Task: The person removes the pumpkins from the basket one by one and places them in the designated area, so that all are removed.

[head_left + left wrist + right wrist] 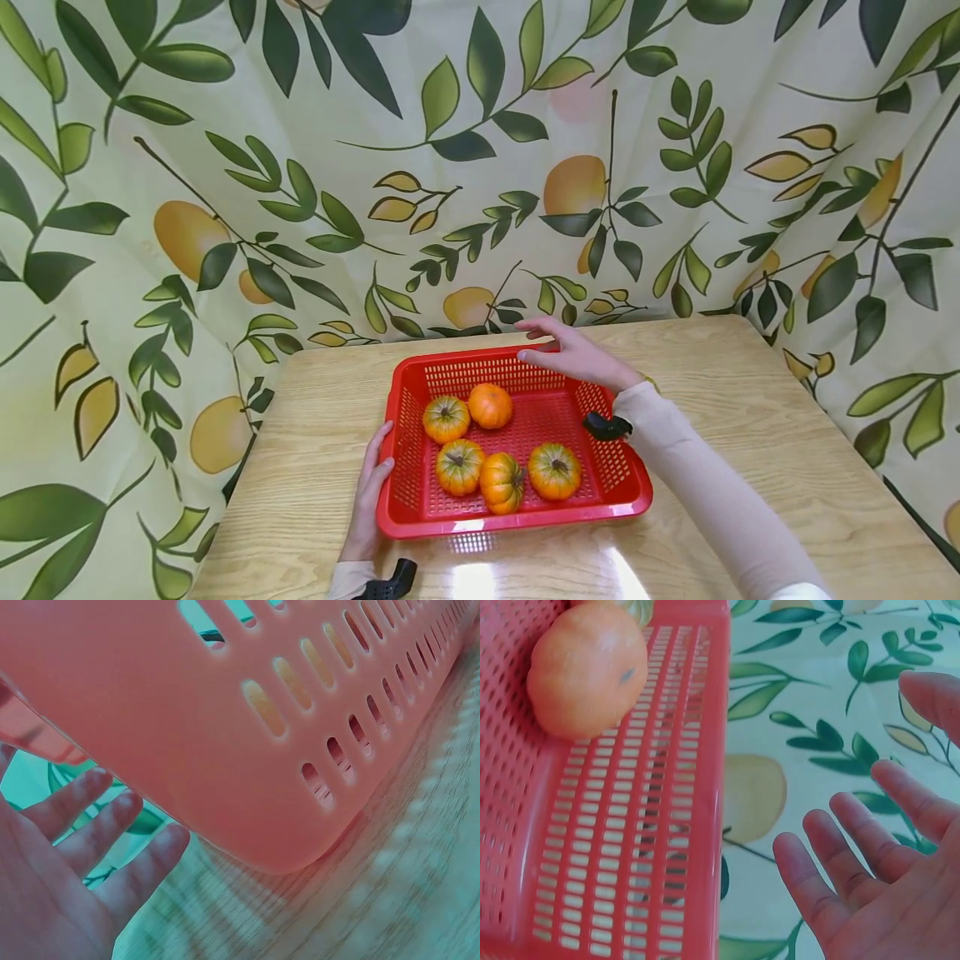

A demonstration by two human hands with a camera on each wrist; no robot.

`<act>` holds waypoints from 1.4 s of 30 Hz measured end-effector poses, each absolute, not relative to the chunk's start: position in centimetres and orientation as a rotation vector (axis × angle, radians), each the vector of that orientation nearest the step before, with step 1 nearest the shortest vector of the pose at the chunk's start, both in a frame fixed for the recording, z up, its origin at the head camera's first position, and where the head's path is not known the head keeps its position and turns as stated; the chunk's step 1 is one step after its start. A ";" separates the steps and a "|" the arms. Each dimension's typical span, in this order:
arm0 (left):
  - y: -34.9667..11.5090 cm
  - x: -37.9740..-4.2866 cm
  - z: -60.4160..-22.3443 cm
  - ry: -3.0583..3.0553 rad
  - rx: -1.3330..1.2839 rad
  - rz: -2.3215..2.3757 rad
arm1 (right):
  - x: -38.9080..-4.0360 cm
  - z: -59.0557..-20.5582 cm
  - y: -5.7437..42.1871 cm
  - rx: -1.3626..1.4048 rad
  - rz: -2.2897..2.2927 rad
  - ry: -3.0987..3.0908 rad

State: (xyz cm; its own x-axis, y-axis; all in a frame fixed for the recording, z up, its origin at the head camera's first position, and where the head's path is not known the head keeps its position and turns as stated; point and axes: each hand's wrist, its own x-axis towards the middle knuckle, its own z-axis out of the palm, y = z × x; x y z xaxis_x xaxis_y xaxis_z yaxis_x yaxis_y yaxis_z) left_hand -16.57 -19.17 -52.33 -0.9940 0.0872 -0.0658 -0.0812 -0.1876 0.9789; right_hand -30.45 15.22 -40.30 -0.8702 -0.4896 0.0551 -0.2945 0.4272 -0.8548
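Note:
A red plastic basket sits on the table with several small orange pumpkins inside, mostly toward its left and near side. One plainer orange pumpkin also shows in the right wrist view, close to the basket's slotted wall. My left hand lies along the basket's left side; in the left wrist view its fingers are extended at the basket's outer wall, and whether they touch it I cannot tell. Over the far right rim hovers my right hand, fingers spread and holding nothing.
The light wooden table extends on both sides of the basket. Behind it hangs a cloth printed with leaves and fruit. Dark wrist-worn devices sit on both forearms, the right one above the basket's right wall.

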 end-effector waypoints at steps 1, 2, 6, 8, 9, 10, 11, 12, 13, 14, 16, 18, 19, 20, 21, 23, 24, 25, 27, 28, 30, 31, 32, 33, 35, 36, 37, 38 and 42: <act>-19.1 -16.6 -52.3 1.928 0.004 2.337 | -30.5 -40.3 14.9 -0.702 -1.429 2.471; -19.1 -16.5 -52.3 1.927 0.003 2.336 | -30.5 -40.4 14.6 -0.706 -1.432 2.469; -19.1 -16.5 -52.4 1.921 -0.003 2.337 | -30.4 -40.7 13.5 -0.725 -1.411 2.458; -19.0 -16.5 -52.4 1.911 0.001 2.347 | -30.4 -40.9 12.9 -0.725 -1.394 2.443; -19.0 -16.5 -52.4 1.905 0.003 2.349 | -30.4 -41.0 12.7 -0.730 -1.385 2.433; -19.0 -16.5 -52.4 1.899 0.007 2.350 | -30.4 -41.1 12.5 -0.728 -1.386 2.418; -19.0 -16.5 -52.4 1.896 0.008 2.350 | -30.4 -41.2 12.3 -0.737 -1.384 2.411; -18.9 -16.5 -52.4 1.893 0.013 2.352 | -30.4 -41.3 12.0 -0.745 -1.387 2.402; -18.9 -16.5 -52.4 1.893 0.016 2.353 | -30.4 -41.4 11.8 -0.750 -1.392 2.394; -18.9 -16.5 -52.4 1.894 0.017 2.351 | -30.5 -41.5 11.7 -0.754 -1.391 2.394; -18.8 -16.5 -52.4 1.895 0.020 2.351 | -30.5 -41.8 11.4 -0.752 -1.390 2.392; -18.8 -16.5 -52.4 1.901 0.020 2.350 | -30.5 -41.9 11.1 -0.746 -1.382 2.396; -18.8 -16.5 -52.4 1.904 0.019 2.349 | -30.5 -42.0 11.0 -0.740 -1.377 2.397; -18.8 -16.5 -52.3 1.907 0.019 2.345 | -30.5 -42.1 10.9 -0.743 -1.372 2.399; -18.7 -16.5 -52.3 1.909 0.018 2.344 | -30.5 -42.1 10.8 -0.740 -1.369 2.397; -18.7 -16.5 -52.3 1.916 0.017 2.341 | -30.4 -42.2 10.6 -0.742 -1.359 2.397; -18.7 -16.6 -52.3 1.918 0.017 2.341 | -30.4 -42.2 10.6 -0.739 -1.350 2.401; -18.7 -16.6 -52.3 1.919 0.015 2.340 | -30.4 -42.3 10.5 -0.746 -1.344 2.403; -18.7 -16.6 -52.3 1.923 0.015 2.339 | -30.5 -42.5 10.4 -0.752 -1.333 2.397; -18.7 -16.6 -52.3 1.924 0.015 2.340 | -30.5 -42.7 10.4 -0.758 -1.322 2.397; -18.8 -16.6 -52.3 1.923 0.015 2.341 | -30.5 -43.0 10.4 -0.757 -1.310 2.381; -18.8 -16.7 -52.4 1.922 0.016 2.341 | -30.6 -43.2 10.4 -0.756 -1.307 2.367; -18.8 -16.7 -52.4 1.921 0.017 2.342 | -30.5 -43.4 10.3 -0.746 -1.303 2.354; -18.8 -16.7 -52.4 1.921 0.017 2.341 | -30.5 -43.6 10.3 -0.739 -1.296 2.342; -18.8 -16.7 -52.4 1.916 0.016 2.341 | -30.5 -44.0 10.3 -0.719 -1.282 2.320; -18.8 -16.7 -52.4 1.913 0.013 2.340 | -30.5 -44.1 10.3 -0.714 -1.279 2.309; -18.9 -16.7 -52.4 1.909 0.013 2.341 | -30.5 -44.3 10.3 -0.711 -1.270 2.305; -18.9 -16.7 -52.4 1.906 0.012 2.343 | -30.5 -44.5 10.3 -0.708 -1.263 2.301; -19.2 -16.6 -52.4 1.903 0.002 2.349 | -30.5 -45.0 10.1 -0.689 -1.229 2.302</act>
